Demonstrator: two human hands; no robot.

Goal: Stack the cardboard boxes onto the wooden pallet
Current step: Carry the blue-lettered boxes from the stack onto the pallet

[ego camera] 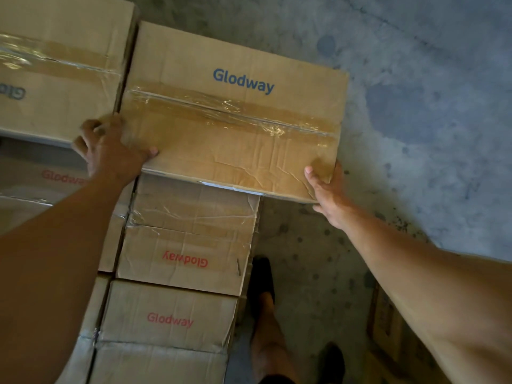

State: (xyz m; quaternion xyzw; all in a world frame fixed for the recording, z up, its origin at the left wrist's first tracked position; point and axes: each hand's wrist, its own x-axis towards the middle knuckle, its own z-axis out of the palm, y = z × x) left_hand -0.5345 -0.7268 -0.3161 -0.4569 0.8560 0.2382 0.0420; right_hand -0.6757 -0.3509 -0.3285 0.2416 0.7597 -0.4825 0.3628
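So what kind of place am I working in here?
Likely a warehouse or storeroom. Many taped cardboard boxes printed "Glodway" are stacked in rows, the blue-lettered box held by the left hand and right hand sits on top, and the floor is bare, stained concrete.

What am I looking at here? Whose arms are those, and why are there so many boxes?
There is one picture, taken by a camera on a person's head, looking down, so the arms are that person's own. The left hand and right hand grip the near corners of a taped cardboard box with blue Glodway lettering. It sits on top of other boxes with red lettering, which are stacked in rows. Beside them is the grey concrete floor, with the person's dark shoes below. The pallet is hidden.
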